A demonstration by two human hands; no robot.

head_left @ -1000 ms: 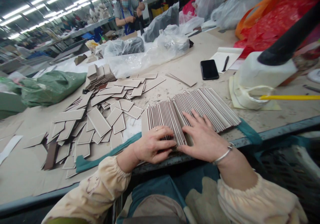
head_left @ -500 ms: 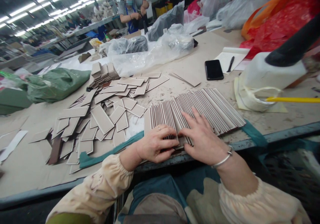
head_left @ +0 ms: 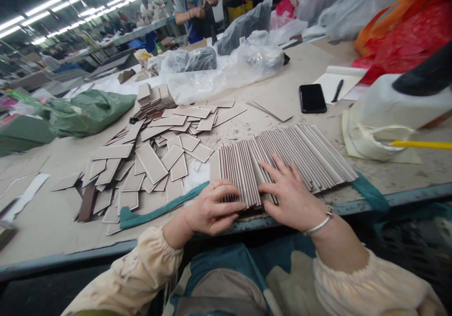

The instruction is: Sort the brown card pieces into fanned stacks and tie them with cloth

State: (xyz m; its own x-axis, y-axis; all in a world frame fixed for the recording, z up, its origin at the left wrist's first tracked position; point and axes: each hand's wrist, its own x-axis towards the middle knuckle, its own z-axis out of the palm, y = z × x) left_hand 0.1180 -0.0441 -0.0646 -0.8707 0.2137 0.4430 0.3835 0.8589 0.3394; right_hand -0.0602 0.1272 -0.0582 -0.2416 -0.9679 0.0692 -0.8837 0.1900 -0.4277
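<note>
A long row of thin beige rectangular pieces (head_left: 303,153) with pale edges leans like fanned cards along the table's front edge. My left hand (head_left: 213,207) rests on the near side of the row's left part, fingers stretched over the edges and thumb a little apart. Over the middle of the row lies my right hand (head_left: 291,196), its fingers spread and touching the edges of the pieces. Between the two hands, a gap shows the face of one tilted piece. More such pieces lie in a loose heap (head_left: 151,163) to the left.
A stacked bundle of pieces (head_left: 155,100) sits behind the heap. A teal strip (head_left: 158,208) lies in front of it. At the right are a black phone (head_left: 312,98), a pen (head_left: 338,90) and a white plastic jug (head_left: 399,99). Plastic bags line the back; a person stands beyond.
My left hand has slid slightly left along the row, and the gap between my hands is wider. My right hand stays spread on the pieces. The view has shifted a little.
</note>
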